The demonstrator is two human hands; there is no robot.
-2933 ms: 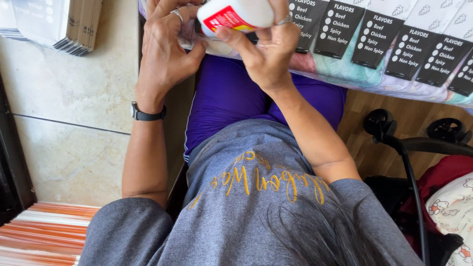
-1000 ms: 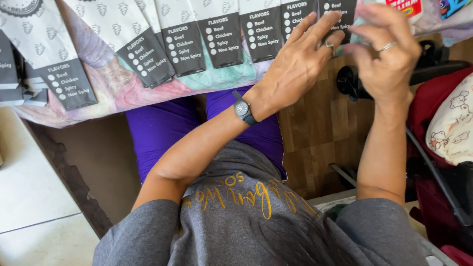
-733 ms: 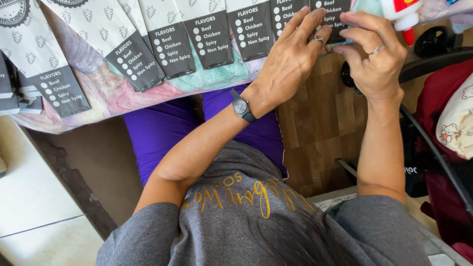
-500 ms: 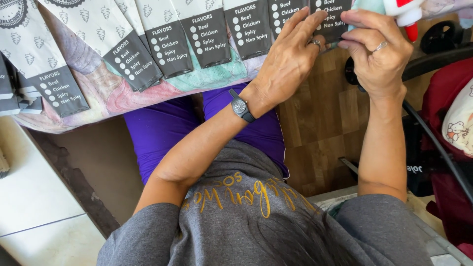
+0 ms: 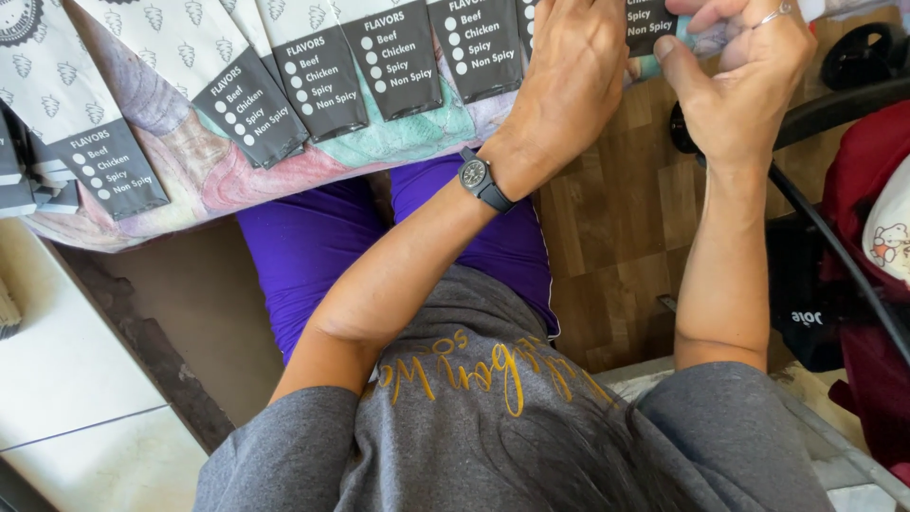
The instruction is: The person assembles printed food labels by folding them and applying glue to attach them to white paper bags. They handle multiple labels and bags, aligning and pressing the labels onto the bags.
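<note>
My left hand (image 5: 569,71), with a black wristwatch (image 5: 479,178) on that arm, lies flat on a white-and-black paper packet (image 5: 649,24) at the right end of a row. My right hand (image 5: 744,85), wearing a ring, is curled just right of that packet with its thumb near the packet's lower corner. The top edge of the view cuts off its fingertips, so anything it holds is hidden. Several identical packets (image 5: 398,57) lie overlapping in a row on a pastel patterned cloth (image 5: 379,147).
The cloth-covered table edge runs across the top, above my purple-clad lap (image 5: 313,246). A black tubular frame (image 5: 834,90) and a red bag (image 5: 877,190) stand at the right over wood flooring (image 5: 616,209). Pale tiles (image 5: 76,360) lie at the left.
The view swung from the left part of the table to its right end. The white bottle with a red tip in my right hand has slipped out of view at the top. My left hand settled flat on the end packet.
</note>
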